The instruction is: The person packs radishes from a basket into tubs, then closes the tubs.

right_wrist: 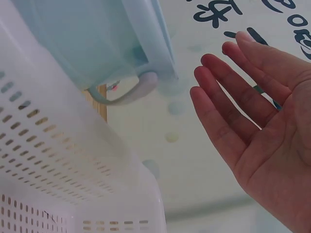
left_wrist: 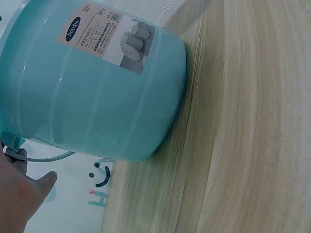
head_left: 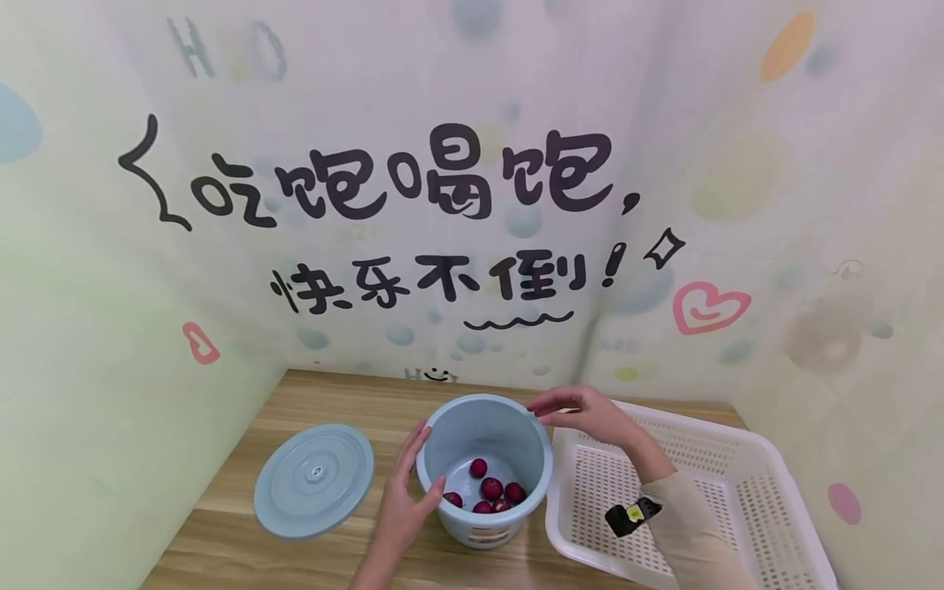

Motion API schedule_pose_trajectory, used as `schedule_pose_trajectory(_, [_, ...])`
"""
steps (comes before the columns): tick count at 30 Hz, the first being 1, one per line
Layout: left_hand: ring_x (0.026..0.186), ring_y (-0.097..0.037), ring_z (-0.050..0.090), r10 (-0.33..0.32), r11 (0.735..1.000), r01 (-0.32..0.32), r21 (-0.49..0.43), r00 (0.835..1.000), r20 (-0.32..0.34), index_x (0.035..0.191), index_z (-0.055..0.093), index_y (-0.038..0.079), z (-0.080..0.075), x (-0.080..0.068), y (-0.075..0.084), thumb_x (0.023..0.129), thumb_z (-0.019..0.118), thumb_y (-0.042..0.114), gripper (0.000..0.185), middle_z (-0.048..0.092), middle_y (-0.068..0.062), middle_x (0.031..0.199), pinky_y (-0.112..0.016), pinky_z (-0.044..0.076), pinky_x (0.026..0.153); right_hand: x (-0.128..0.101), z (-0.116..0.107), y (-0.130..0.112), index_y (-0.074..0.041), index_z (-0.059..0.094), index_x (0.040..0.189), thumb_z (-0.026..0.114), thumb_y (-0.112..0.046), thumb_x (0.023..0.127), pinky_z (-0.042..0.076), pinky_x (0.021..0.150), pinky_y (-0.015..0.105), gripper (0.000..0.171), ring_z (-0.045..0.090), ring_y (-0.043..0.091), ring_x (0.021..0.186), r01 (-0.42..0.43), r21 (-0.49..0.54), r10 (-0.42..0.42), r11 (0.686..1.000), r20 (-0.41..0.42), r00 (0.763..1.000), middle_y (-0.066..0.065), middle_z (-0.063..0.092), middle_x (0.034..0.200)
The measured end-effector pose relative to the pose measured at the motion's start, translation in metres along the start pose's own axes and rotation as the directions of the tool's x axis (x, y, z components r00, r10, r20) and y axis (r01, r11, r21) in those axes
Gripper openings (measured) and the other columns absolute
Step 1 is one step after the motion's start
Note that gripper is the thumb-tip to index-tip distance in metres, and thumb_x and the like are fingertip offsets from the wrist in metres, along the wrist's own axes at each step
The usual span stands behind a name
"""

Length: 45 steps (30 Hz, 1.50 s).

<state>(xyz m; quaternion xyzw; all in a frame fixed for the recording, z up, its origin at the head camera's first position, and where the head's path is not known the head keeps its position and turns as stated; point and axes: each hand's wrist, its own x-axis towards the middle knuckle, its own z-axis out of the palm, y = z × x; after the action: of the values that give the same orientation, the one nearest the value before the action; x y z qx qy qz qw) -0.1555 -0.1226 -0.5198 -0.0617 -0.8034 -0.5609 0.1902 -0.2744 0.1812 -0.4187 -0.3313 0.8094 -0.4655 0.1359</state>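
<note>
In one bucket (head_left: 484,442): six red fruits (head_left: 487,490)

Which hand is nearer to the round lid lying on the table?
Left. The left hand rests on the bucket's near side, next to the lid; the right hand is at the far rim.

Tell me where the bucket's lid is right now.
In the head view the round blue lid lies flat on the wooden table, off the bucket and to its left, just beyond the left hand.

Basket's (head_left: 737,459) right corner cut off
</note>
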Motion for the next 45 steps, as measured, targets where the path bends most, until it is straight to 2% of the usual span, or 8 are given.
schedule_pose_trajectory(6, [0.148, -0.032, 0.035, -0.005, 1.000, 0.005, -0.008, 1.000, 0.003, 0.150, 0.045, 0.024, 0.000, 0.000, 0.001, 0.084, 0.075, 0.011, 0.074, 0.036, 0.000, 0.162, -0.053, 0.033, 0.115, -0.008, -0.008, 0.006, -0.003, 0.069, 0.121, 0.066, -0.018, 0.095, 0.056, 0.090, 0.019, 0.030, 0.070, 0.021, 0.108, -0.010, -0.007, 0.009, 1.000, -0.018, 1.000, 0.021, 0.071, 0.119])
schedule_pose_trajectory(13, [0.148, -0.032, 0.035, -0.003, 1.000, 0.003, -0.010, 1.000, 0.007, 0.150, 0.045, 0.023, 0.000, 0.000, 0.002, 0.084, 0.075, 0.010, 0.074, 0.036, -0.005, 0.161, -0.054, 0.033, 0.115, -0.019, -0.017, 0.015, -0.006, 0.070, 0.121, 0.067, -0.019, 0.095, 0.056, 0.089, 0.019, 0.029, 0.069, 0.027, 0.108, -0.040, -0.021, 0.039, 0.999, -0.039, 0.998, 0.015, 0.072, 0.119])
schedule_pose_trajectory(18, [0.148, -0.032, 0.035, 0.001, 1.000, -0.001, -0.014, 1.000, 0.007, 0.150, 0.045, 0.022, -0.001, 0.000, 0.002, 0.084, 0.075, 0.009, 0.073, 0.036, -0.007, 0.161, -0.054, 0.033, 0.115, -0.026, -0.022, 0.024, -0.003, 0.069, 0.120, 0.067, -0.016, 0.095, 0.056, 0.088, 0.017, 0.028, 0.069, 0.028, 0.107, -0.052, -0.015, 0.051, 0.999, -0.051, 0.997, 0.024, 0.069, 0.120])
schedule_pose_trajectory(22, [0.148, -0.033, 0.035, 0.003, 1.000, -0.003, -0.018, 1.000, 0.008, 0.150, 0.045, 0.022, -0.001, 0.000, 0.002, 0.084, 0.074, 0.009, 0.074, 0.036, -0.009, 0.161, -0.054, 0.034, 0.115, -0.033, -0.026, 0.031, -0.004, 0.069, 0.120, 0.066, -0.015, 0.095, 0.056, 0.088, 0.016, 0.027, 0.069, 0.029, 0.108, -0.060, -0.022, 0.059, 0.998, -0.059, 0.997, 0.026, 0.068, 0.120])
schedule_pose_trajectory(28, [0.148, -0.033, 0.035, 0.006, 1.000, -0.006, -0.028, 1.000, 0.011, 0.150, 0.045, 0.021, -0.001, 0.000, 0.001, 0.084, 0.074, 0.009, 0.073, 0.035, -0.009, 0.161, -0.055, 0.033, 0.115, -0.044, -0.030, 0.041, -0.007, 0.069, 0.121, 0.066, -0.018, 0.096, 0.056, 0.088, 0.016, 0.028, 0.069, 0.017, 0.105, -0.080, -0.055, 0.074, 0.995, -0.096, 0.993, 0.021, 0.070, 0.119])
schedule_pose_trajectory(33, [0.148, -0.032, 0.035, 0.004, 1.000, -0.004, -0.024, 1.000, 0.012, 0.150, 0.045, 0.022, -0.001, 0.000, 0.001, 0.084, 0.074, 0.010, 0.073, 0.036, -0.007, 0.161, -0.055, 0.034, 0.115, -0.052, -0.032, 0.052, -0.006, 0.069, 0.121, 0.066, -0.018, 0.096, 0.057, 0.086, 0.016, 0.028, 0.070, 0.016, 0.103, -0.074, -0.057, 0.066, 0.996, -0.126, 0.990, 0.019, 0.071, 0.118])
schedule_pose_trajectory(39, [0.148, -0.033, 0.035, -0.004, 1.000, 0.004, -0.014, 1.000, 0.013, 0.150, 0.045, 0.022, -0.001, 0.000, 0.002, 0.084, 0.074, 0.010, 0.074, 0.036, -0.006, 0.161, -0.054, 0.033, 0.116, -0.058, -0.035, 0.064, -0.001, 0.067, 0.121, 0.065, -0.013, 0.096, 0.057, 0.086, 0.016, 0.028, 0.070, 0.012, 0.102, -0.042, -0.055, 0.034, 0.998, -0.143, 0.989, 0.020, 0.070, 0.118])
schedule_pose_trajectory(45, [0.148, -0.032, 0.035, 0.001, 1.000, -0.001, -0.004, 1.000, 0.014, 0.150, 0.045, 0.022, -0.001, 0.000, 0.001, 0.084, 0.075, 0.010, 0.073, 0.037, -0.005, 0.161, -0.051, 0.033, 0.116, -0.065, -0.035, 0.076, 0.001, 0.066, 0.121, 0.064, -0.011, 0.097, 0.057, 0.085, 0.016, 0.028, 0.068, 0.000, 0.099, -0.046, -0.035, 0.040, 0.998, -0.158, 0.987, 0.026, 0.068, 0.118])
